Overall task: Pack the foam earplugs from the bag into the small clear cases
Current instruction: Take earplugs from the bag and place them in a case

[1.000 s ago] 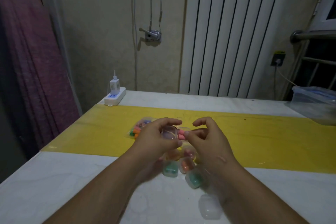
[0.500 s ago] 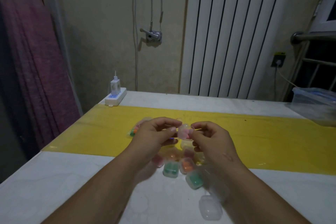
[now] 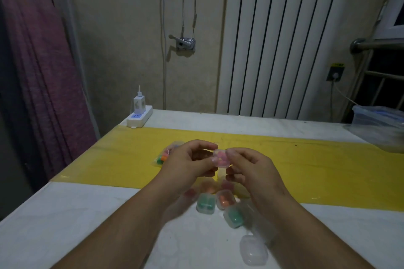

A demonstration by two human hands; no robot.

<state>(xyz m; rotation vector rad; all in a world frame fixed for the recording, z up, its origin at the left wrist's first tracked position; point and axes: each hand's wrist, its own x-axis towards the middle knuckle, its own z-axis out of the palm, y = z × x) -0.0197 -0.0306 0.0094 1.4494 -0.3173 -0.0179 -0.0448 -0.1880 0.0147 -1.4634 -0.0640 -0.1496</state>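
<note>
Pink foam earplugs [image 3: 220, 156] show through the small clear plastic case [image 3: 223, 162], which is held in the air between both hands, above the yellow strip [image 3: 317, 159] of the white worktop [image 3: 65, 225]. The left hand [image 3: 189, 162] pinches the left edge of the case with its thumb and curled fingers, and the right hand [image 3: 251, 167] pinches the right edge in the same way. It seems that the lid is being pressed closed, but whether it has snapped cannot be told. The risk from here is that the case is smooth and gripped only at its edges, so an uneven squeeze could make it slip out of the fingertips and fall among the cases below. Also, if soft foam stands over the rim, the lid may catch on it and not lock. The case sits between the two hands and touches the fingertips of both. The clear plastic bag of mixed-colour earplugs [image 3: 165, 156] lies on the yellow strip just behind the left hand, partly hidden by it. Below the wrists lie a green-filled case [image 3: 205, 203], an orange-filled case [image 3: 225, 199] and a teal-filled case [image 3: 235, 216], and beside the right forearm lies an empty clear case [image 3: 253, 250].
</note>
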